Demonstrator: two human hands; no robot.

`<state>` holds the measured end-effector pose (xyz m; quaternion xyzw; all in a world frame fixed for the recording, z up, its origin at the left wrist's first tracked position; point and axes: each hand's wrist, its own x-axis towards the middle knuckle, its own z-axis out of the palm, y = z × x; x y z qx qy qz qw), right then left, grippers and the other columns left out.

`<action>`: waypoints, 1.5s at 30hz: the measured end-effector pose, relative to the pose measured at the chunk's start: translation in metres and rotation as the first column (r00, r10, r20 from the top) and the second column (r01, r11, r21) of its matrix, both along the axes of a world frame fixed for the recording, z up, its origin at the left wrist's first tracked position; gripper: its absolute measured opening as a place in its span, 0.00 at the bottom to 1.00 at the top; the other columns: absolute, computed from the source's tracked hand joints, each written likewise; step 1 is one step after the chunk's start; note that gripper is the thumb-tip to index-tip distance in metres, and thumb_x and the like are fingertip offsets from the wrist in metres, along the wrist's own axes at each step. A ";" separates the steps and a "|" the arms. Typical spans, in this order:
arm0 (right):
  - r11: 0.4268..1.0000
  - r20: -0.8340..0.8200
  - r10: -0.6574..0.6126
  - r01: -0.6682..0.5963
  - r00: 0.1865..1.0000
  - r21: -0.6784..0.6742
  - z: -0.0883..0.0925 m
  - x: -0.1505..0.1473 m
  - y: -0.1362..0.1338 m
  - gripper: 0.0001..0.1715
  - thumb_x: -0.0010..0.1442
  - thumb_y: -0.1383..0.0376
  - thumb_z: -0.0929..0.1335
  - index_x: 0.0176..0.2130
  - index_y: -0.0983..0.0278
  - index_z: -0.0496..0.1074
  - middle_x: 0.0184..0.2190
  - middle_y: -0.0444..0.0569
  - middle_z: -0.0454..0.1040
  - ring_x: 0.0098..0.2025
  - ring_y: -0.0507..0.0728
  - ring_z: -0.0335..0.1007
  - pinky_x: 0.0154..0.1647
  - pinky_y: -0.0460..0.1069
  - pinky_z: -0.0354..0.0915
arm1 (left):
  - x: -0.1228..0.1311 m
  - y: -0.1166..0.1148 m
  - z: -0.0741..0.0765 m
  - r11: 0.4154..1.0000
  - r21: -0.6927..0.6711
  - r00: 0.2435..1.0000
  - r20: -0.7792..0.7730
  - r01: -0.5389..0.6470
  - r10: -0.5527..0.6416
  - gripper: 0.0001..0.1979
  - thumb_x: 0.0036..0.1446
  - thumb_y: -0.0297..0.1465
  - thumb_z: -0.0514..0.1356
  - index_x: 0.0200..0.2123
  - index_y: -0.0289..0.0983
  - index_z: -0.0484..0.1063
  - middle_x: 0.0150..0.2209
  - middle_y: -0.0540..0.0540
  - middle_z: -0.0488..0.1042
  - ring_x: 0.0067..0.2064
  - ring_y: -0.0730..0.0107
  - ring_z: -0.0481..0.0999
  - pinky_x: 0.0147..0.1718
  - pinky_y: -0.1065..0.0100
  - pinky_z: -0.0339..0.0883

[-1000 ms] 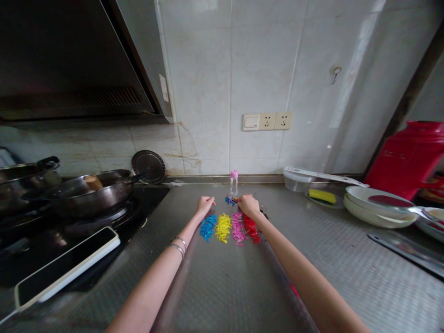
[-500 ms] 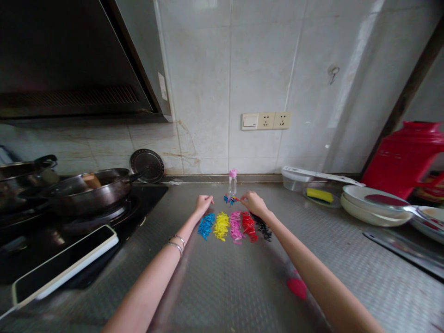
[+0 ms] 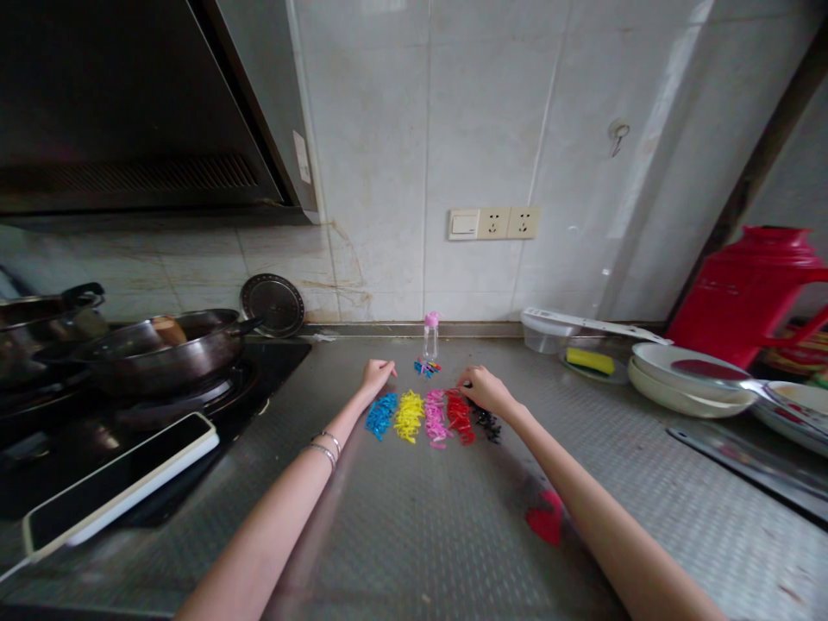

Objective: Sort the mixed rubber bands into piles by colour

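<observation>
Small coloured pieces, perhaps little elastic bands, lie in rows on the metal counter: a blue pile, a yellow pile, a pink pile, a red pile and a black pile. A small mixed heap sits behind them, in front of a clear bottle with a pink cap. My left hand rests curled closed just behind the blue pile. With its fingers pinched, my right hand is at the far end of the red and black piles; whatever is between its fingertips is too small to see.
On the left, a phone lies partly over the stove, which bears a pan. To the right are a plastic tub, a yellow sponge, stacked bowls, a cleaver-like blade and a red flask.
My right hand has moved from the mixed heap back toward me and to the right, to the red and black piles. My left hand stays nearly in place. The view has shifted slightly.
</observation>
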<state>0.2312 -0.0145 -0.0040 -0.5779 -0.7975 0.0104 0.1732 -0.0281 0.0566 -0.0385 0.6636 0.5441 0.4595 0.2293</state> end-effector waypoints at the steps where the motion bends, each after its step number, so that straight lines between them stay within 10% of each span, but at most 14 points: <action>1: 1.000 0.000 0.011 -0.011 1.000 -0.009 -0.001 0.001 0.001 0.12 0.51 0.65 0.62 0.33 0.62 0.74 0.37 0.48 0.71 0.42 0.53 0.63 0.40 0.42 0.56 | 0.000 -0.001 0.000 1.000 -0.006 1.000 0.014 0.006 -0.005 0.17 0.47 0.36 0.50 0.16 0.32 0.69 0.11 0.52 0.57 0.18 0.78 0.58 0.19 0.74 0.48; 7: 1.000 -0.052 0.009 -0.008 0.999 0.012 0.005 0.000 -0.002 0.14 0.52 0.64 0.61 0.35 0.63 0.74 0.38 0.49 0.71 0.43 0.53 0.63 0.45 0.43 0.54 | 0.000 0.000 0.001 1.000 -0.005 0.998 0.064 0.024 -0.024 0.17 0.47 0.38 0.51 0.23 0.31 0.72 0.14 0.51 0.64 0.19 0.77 0.61 0.20 0.75 0.52; 23: 0.995 -0.038 0.003 0.001 0.999 0.095 0.001 0.004 -0.001 0.14 0.53 0.64 0.61 0.36 0.61 0.73 0.36 0.48 0.70 0.42 0.54 0.62 0.42 0.44 0.55 | 0.032 0.033 0.012 0.994 0.053 0.901 -0.428 0.099 -0.067 0.16 0.42 0.28 0.57 0.38 0.34 0.74 0.25 0.45 0.73 0.26 0.71 0.68 0.27 0.72 0.58; 45: 0.993 -0.016 -0.021 0.023 1.000 0.116 0.003 0.016 -0.001 0.15 0.53 0.64 0.60 0.36 0.61 0.73 0.37 0.48 0.71 0.42 0.54 0.63 0.43 0.45 0.56 | 0.025 0.026 0.020 0.990 -0.002 0.926 -0.352 0.143 -0.135 0.11 0.46 0.30 0.56 0.32 0.33 0.75 0.32 0.43 0.75 0.33 0.69 0.72 0.33 0.71 0.62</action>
